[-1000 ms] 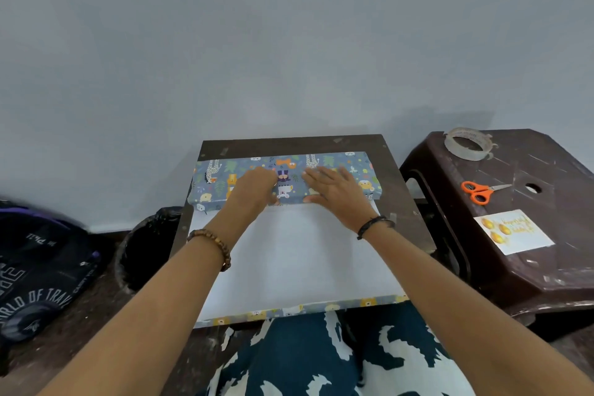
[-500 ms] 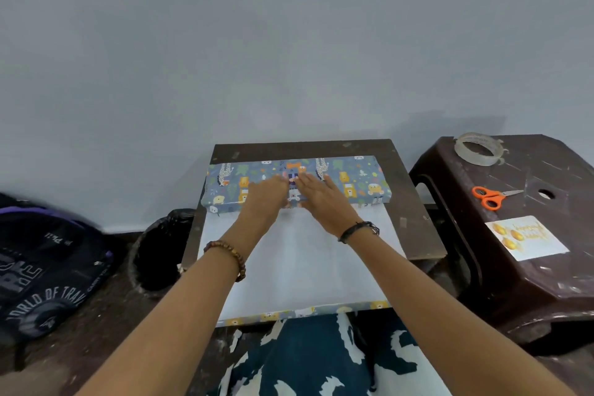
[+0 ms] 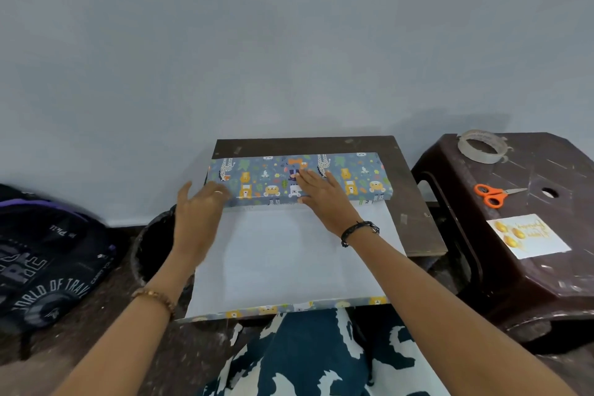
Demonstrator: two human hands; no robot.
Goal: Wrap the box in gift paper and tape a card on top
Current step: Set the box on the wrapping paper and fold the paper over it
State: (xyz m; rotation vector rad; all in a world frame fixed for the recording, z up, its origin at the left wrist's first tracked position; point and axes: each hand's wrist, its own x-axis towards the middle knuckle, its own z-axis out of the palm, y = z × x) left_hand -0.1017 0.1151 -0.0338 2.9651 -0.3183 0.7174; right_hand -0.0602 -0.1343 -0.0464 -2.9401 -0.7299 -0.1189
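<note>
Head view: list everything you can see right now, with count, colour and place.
gift paper: one, white underside up, animal print folded over the far part, on the small table
small table: one, dark brown, centre, against the wall
stool: one, dark brown plastic, right of the table
tape roll: one, clear, far edge of the stool
scissors: one pair, orange handles, on the stool
card: one, white with gold, near side of the stool
bin: one, black, left of the table
backpack: one, black and purple, floor at left
left hand: fingers spread, at the fold's left end
right hand: flat on the printed fold
</note>
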